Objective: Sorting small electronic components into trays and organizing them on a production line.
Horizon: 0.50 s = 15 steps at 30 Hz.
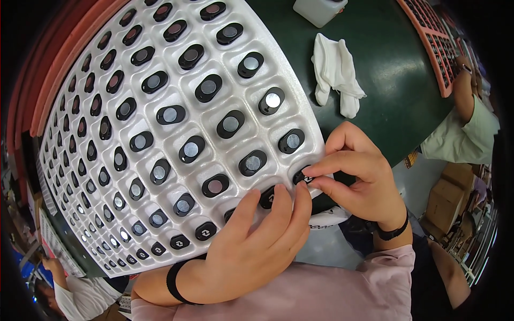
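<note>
A large white moulded tray [214, 125] slants across the view, its pockets holding small black oval pieces. Most of these show a round disc, silvery or reddish, such as the oval piece [292, 140] near the right edge. Along the nearest row they show a white mark instead, as on one black piece [205, 230]. At the tray's near right corner, my right hand [361, 174] pinches a marked black oval piece [303, 175] between thumb and fingers. My left hand [257, 243] reaches over the near row, fingers apart, one fingertip beside that same piece. It partly covers neighbouring pieces.
White cloth gloves [336, 72] lie on the dark green table [391, 101], with a white plastic container [319, 12] behind them. Red trays [428, 37] of black pieces sit far right, by a co-worker's arm [465, 101]. Red tray edges [59, 64] rise at left; another person [80, 294] is lower left.
</note>
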Available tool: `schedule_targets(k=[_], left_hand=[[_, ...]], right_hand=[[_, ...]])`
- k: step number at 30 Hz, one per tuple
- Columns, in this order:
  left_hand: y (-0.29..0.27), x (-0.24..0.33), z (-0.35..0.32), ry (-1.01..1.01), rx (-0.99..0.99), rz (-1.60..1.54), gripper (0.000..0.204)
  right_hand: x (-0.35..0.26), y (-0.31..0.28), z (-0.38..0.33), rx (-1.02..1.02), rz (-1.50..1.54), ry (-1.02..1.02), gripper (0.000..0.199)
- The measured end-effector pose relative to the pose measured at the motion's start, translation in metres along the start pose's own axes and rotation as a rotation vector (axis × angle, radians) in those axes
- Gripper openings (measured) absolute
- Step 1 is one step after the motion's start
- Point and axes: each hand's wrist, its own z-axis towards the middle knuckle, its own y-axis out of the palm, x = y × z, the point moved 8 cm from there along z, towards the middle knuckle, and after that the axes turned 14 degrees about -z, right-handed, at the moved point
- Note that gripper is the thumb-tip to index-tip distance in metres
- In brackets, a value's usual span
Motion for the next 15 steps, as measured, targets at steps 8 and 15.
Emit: schedule_targets(k=[8,15], left_hand=[[0.002,0.003,0.001,0.01,-0.003,0.023,0.009],[0.001,0.003,-0.001,-0.007,0.039,0.055,0.009]], right_hand=[[0.0,0.0,-0.002,-0.016,-0.026,0.008,0.028],[-0.017,-0.008,-0.02,0.055,-0.316,-0.164,0.041]])
